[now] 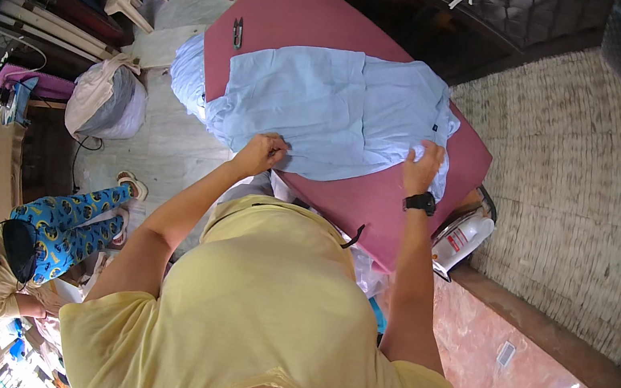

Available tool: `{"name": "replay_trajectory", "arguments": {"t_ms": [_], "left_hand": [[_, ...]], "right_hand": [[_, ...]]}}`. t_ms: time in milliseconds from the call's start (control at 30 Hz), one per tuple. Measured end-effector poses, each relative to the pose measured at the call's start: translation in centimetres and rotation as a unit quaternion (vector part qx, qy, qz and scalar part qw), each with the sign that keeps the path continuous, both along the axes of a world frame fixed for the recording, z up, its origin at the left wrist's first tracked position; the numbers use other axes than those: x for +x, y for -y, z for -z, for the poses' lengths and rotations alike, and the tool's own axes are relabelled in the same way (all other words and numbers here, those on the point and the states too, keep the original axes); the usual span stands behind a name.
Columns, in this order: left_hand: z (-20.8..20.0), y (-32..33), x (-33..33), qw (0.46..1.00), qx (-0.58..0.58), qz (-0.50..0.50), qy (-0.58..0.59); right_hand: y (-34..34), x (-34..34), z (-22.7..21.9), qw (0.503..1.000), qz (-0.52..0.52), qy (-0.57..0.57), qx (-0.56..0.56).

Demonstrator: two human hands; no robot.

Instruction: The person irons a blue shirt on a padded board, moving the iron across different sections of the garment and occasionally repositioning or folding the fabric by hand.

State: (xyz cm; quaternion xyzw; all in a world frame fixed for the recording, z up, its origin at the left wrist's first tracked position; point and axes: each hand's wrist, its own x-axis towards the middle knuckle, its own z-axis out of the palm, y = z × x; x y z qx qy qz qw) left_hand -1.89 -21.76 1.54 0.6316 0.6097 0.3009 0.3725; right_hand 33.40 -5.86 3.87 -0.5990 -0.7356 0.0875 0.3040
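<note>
On pink board [375,196]: left hand [262,152], right hand [422,165] pinch blue shirt [331,112] hem; fingertips hidden in folds.

A pale blue shirt [331,112] is laid on a dusty pink bench [375,196]. A black wristwatch [420,202] is seen near right; blue patterned trousers [67,220] near left.

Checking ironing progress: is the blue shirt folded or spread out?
Spread out: the shirt lies flat across the pink board, both hands on its near edge.

Matt cloth shirt [332,108] — padded board [375,196]
</note>
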Motion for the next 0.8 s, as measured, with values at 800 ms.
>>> {"name": "replay_trajectory", "arguments": {"t_ms": [800], "left_hand": [[-2.2,-1.1,1.1,0.974,-0.074,-0.147,0.157]], "right_hand": [[8.3,-0.8,-7.0,0.970,-0.175,-0.033,-0.163]]}}
